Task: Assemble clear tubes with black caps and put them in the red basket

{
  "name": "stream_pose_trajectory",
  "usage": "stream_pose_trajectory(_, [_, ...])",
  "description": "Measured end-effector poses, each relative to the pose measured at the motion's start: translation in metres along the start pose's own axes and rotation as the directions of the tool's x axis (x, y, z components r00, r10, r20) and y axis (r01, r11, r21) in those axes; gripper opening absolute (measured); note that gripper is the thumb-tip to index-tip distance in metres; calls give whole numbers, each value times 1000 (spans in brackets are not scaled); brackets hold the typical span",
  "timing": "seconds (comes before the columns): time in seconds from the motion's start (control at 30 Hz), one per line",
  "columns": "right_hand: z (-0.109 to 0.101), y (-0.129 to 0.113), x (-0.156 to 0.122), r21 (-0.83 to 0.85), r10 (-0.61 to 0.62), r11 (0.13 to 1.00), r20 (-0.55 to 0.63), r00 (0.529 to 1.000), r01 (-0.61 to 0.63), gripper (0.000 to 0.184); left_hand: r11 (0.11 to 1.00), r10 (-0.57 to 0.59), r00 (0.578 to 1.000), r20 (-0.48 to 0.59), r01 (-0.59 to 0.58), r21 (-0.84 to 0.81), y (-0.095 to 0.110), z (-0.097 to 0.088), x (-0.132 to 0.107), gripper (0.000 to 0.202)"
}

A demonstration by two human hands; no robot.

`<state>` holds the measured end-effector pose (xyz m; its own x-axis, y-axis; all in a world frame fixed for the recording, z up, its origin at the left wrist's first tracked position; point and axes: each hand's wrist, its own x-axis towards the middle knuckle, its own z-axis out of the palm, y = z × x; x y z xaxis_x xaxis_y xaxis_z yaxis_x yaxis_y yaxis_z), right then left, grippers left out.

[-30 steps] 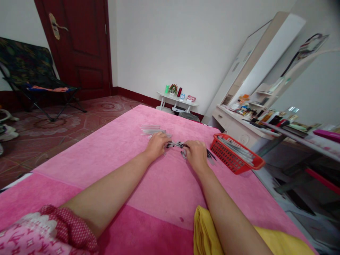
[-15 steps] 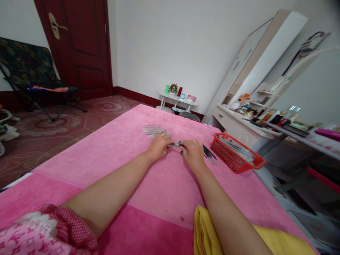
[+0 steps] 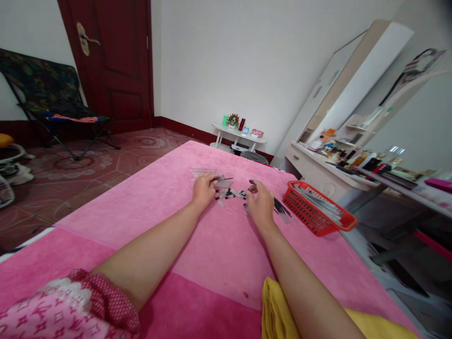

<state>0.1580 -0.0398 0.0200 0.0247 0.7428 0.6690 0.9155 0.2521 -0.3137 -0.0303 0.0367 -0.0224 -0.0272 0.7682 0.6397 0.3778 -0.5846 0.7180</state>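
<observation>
My left hand [image 3: 204,192] is closed, with a thin dark rod like a pen refill [image 3: 226,179] sticking out from its fingertips to the right. Beyond it lie several clear, pen-barrel-like tubes [image 3: 204,170], partly covered by the hand. Between my hands is a small heap of short clear pieces with black ends, like pen caps [image 3: 231,193]. My right hand [image 3: 260,203] is at the right side of this heap, thumb and fingers apart, with nothing visible between them. Several thin black sticks [image 3: 282,208] lie just right of it, partly hidden.
An orange-red plastic basket [image 3: 307,214] full of greyish tubes stands at the right of the pink cloth surface [image 3: 148,207]. A folded yellow cloth [image 3: 277,310] lies under my right forearm. Farther right is a cluttered dressing table [image 3: 318,162]; a folding chair [image 3: 45,94] stands left.
My hands have moved apart from the heap, exposing the short pieces. The right hand's fingers have opened. The left hand now shows a thin dark rod. The view has shifted slightly.
</observation>
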Motion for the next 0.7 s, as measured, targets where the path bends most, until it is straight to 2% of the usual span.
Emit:
stream_pose_trajectory(0.1, [5,-3,6,-93,-27,995,158,987,42,21,984,-97,994,-59,87,-157,0,4,1,28])
stream_pose_trajectory(0.17, [9,-6,9,-167,-46,981,273,961,94,21,957,-164,981,-107,132,-257,0,5,3,28])
stream_pose_trajectory(0.27, [17,-8,11,-273,-46,950,368,929,155,23,937,-198,970,-139,145,-316,-2,5,4,28])
stream_pose_trajectory(0.43, [29,-11,12,-381,-2,905,437,900,188,22,978,-84,991,-100,63,-200,-5,4,2,26])
stream_pose_trajectory(0.6, [28,-12,11,-401,24,899,440,897,173,17,997,65,997,-29,-66,-30,-1,3,-1,28])
stream_pose_trajectory(0.7, [23,-11,7,-382,47,917,400,915,119,17,989,133,990,49,-136,53,3,2,-4,30])
